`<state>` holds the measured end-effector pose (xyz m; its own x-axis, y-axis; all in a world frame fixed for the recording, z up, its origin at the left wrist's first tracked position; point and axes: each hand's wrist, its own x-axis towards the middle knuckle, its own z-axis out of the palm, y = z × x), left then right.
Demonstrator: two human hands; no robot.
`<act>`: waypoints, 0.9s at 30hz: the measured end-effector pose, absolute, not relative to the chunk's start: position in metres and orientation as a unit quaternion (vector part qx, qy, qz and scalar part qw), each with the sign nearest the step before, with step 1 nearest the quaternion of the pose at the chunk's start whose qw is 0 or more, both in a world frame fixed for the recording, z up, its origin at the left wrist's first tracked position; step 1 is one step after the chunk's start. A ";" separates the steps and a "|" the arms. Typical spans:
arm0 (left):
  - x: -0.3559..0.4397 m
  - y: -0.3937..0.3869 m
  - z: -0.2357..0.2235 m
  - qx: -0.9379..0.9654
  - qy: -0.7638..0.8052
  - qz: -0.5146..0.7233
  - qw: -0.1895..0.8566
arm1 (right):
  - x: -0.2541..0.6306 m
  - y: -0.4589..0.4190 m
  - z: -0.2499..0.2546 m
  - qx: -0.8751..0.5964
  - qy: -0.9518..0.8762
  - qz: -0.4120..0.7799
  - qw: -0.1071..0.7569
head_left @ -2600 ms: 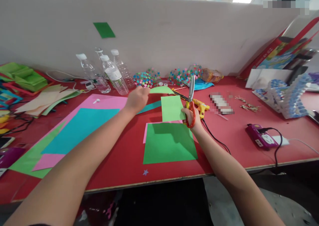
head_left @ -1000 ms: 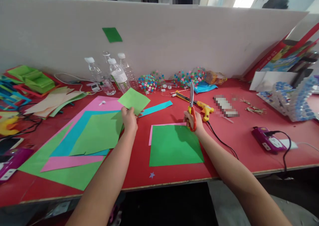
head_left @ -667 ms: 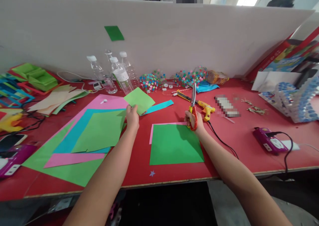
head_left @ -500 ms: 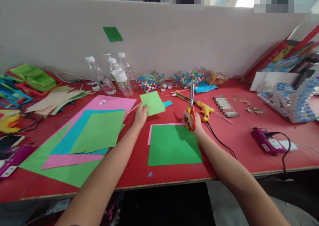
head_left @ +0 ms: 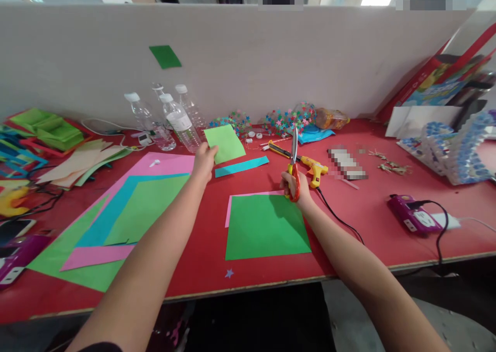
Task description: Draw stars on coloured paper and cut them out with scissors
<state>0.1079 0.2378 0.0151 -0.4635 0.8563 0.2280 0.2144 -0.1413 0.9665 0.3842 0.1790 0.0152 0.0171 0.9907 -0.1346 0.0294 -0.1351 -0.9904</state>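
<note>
My left hand pinches the lower left edge of a light green sheet of paper, close to the plastic bottles. Just right of it lies a blue paper strip on the red table. In my right hand is a pair of scissors with red and yellow handles, blades pointing up and away from me. Below that hand, a dark green sheet rests on a pink sheet, of which only the edges show.
Several clear bottles stand at the back left. Large coloured sheets lie stacked under my left forearm. A yellow glue gun is right of the scissors, near a purple power strip. A white partition closes the back.
My left hand has moved left with the light green sheet, uncovering more of the blue strip. My right hand still holds the scissors in nearly the same place.
</note>
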 end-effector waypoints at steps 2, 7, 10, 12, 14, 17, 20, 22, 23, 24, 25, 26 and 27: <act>0.114 0.236 0.012 0.475 0.618 0.556 0.289 | 0.384 0.179 0.015 -0.545 -0.471 0.520 0.459; 0.131 0.217 0.010 0.562 0.646 0.451 0.251 | 0.384 0.176 0.017 -0.541 -0.482 0.512 0.462; 0.134 0.187 0.018 0.651 0.627 0.361 0.231 | 0.384 0.175 0.019 -0.536 -0.491 0.508 0.463; 0.138 0.162 0.023 0.715 0.595 0.266 0.254 | 0.383 0.174 0.018 -0.534 -0.497 0.507 0.460; 0.143 0.141 0.025 0.756 0.572 0.181 0.263 | 0.382 0.174 0.016 -0.530 -0.503 0.507 0.457; 0.150 0.124 0.025 0.781 0.571 0.090 0.236 | 0.381 0.174 0.012 -0.521 -0.516 0.504 0.456; 0.154 0.126 0.025 0.789 0.575 0.029 0.212 | 0.381 0.174 0.010 -0.518 -0.531 0.497 0.451; 0.155 0.131 0.027 0.791 0.577 -0.001 0.205 | 0.381 0.174 0.008 -0.520 -0.541 0.489 0.444; 0.156 0.133 0.028 0.791 0.577 -0.012 0.203 | 0.382 0.174 0.008 -0.522 -0.547 0.484 0.440; 0.157 0.135 0.029 0.791 0.577 -0.022 0.201 | 0.382 0.174 0.007 -0.524 -0.555 0.478 0.435; 0.157 0.135 0.030 0.792 0.577 -0.029 0.199 | 0.382 0.173 0.007 -0.526 -0.563 0.472 0.429; 0.158 0.135 0.031 0.792 0.576 -0.035 0.197 | 0.383 0.173 0.006 -0.528 -0.572 0.464 0.423; 0.158 0.134 0.032 0.793 0.576 -0.040 0.195 | 0.383 0.173 0.005 -0.531 -0.581 0.456 0.415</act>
<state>0.1583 0.1340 0.0322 0.3336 0.8974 -0.2887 0.9289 -0.2607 0.2629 0.3828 0.1734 0.0052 -0.0912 0.9958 -0.0009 0.2383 0.0209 -0.9710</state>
